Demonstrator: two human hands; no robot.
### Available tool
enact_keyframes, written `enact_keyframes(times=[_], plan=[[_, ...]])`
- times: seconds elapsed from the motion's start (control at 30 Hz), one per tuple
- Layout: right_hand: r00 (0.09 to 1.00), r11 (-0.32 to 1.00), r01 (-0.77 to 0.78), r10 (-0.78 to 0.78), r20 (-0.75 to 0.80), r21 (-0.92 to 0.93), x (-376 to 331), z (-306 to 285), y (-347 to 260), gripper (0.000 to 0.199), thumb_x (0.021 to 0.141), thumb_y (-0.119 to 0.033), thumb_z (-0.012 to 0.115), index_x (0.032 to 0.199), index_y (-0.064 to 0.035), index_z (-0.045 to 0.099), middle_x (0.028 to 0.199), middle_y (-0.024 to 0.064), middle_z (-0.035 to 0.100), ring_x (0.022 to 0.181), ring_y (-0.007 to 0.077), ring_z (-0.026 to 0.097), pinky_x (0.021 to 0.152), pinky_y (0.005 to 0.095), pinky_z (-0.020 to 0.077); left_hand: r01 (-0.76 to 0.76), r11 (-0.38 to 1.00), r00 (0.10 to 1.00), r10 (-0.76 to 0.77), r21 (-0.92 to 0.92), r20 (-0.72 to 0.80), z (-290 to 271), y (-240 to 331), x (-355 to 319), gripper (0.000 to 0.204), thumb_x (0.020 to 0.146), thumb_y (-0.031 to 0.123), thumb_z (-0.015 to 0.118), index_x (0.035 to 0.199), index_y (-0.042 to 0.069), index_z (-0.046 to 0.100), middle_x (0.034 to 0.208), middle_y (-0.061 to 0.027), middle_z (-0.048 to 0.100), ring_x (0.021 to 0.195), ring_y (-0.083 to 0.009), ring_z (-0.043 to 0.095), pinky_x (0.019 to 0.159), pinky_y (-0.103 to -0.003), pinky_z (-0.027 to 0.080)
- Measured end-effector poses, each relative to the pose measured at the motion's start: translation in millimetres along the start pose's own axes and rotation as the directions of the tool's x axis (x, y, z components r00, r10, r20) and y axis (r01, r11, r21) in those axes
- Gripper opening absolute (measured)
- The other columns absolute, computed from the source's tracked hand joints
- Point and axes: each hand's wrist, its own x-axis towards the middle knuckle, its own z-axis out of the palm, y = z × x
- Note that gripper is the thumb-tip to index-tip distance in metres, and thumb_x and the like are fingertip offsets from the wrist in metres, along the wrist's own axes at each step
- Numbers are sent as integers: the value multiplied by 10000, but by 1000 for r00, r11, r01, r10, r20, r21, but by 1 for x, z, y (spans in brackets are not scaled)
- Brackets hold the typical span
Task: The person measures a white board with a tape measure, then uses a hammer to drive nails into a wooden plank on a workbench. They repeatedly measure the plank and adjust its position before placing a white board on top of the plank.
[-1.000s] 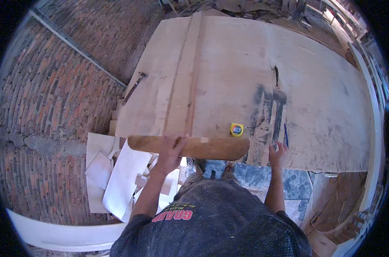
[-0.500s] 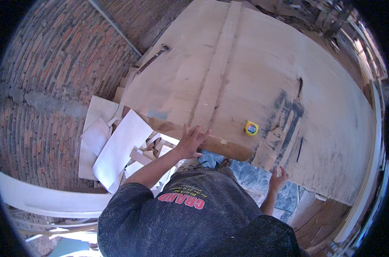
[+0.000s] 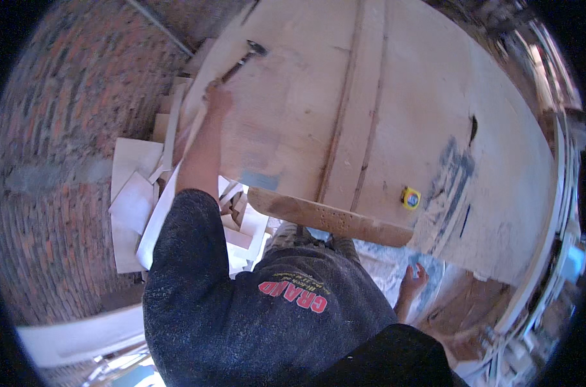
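My left hand is stretched out to the far left of the wooden worktop and is closed round the handle of a hammer. The hammer's dark head points away from me, over the worktop. Near the front edge, low on the right, hangs my right hand, its fingers curled in; whether something small sits in them is hidden. A brown wooden board runs along the front edge of the worktop, between my two arms. Right of it a yellow tape measure lies on the worktop.
The broad worktop has a raised strip running across it away from me. A dark pencil-like stick lies at its right. Offcuts and white panels lean at the left, beside a brick wall.
My left hand has left the front board, reached far left and taken hold of the hammer lying there. My right hand has dropped slightly, back from the worktop's edge. The view has shifted.
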Motion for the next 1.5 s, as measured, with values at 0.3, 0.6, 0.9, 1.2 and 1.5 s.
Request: enact_keyframes(times=[0.3,0.6,0.9,1.2,1.5], plan=[[999,995,-7,11,41,-95,-59,9,-2,361,733,-259,704,1039,-74,655,967,154,592,875,275,567,799,383,458,-248,960,953,216,134,214,-60,10,-6,333,794,259,638,1041,49,562,982,-173,598,869,-280,591,756,-428,494],[992,996,85,-81,101,-31,-24,18,-20,297,738,-202,700,996,-60,662,979,145,605,919,281,553,850,375,442,323,589,810,232,-741,538,-144,64,-156,199,847,184,639,882,31,517,648,-30,537,474,-102,511,396,-248,414],[896,887,439,-444,1,146,28,-8,-55,177,783,-95,666,954,-48,663,818,119,632,774,266,609,732,358,478,-64,388,852,501,-919,152,-158,144,-358,212,872,231,625,933,33,576,716,-49,603,658,-147,602,559,-323,475],[602,129,-717,-381,702,685,12,12,-161,347,901,-264,565,1151,-26,525,900,74,614,853,214,590,799,358,467,-525,545,667,740,-653,82,-203,260,-453,624,793,314,657,1281,-8,436,1208,-249,497,1168,-364,461,972,-427,379],[681,307,-567,-348,645,764,106,-11,-179,287,943,-239,506,1163,-57,482,654,-11,419,503,78,417,457,223,414,-520,812,840,543,-263,15,-116,180,-414,978,708,699,557,1372,14,342,1467,-185,240,1380,-364,154,1068,-612,90]])
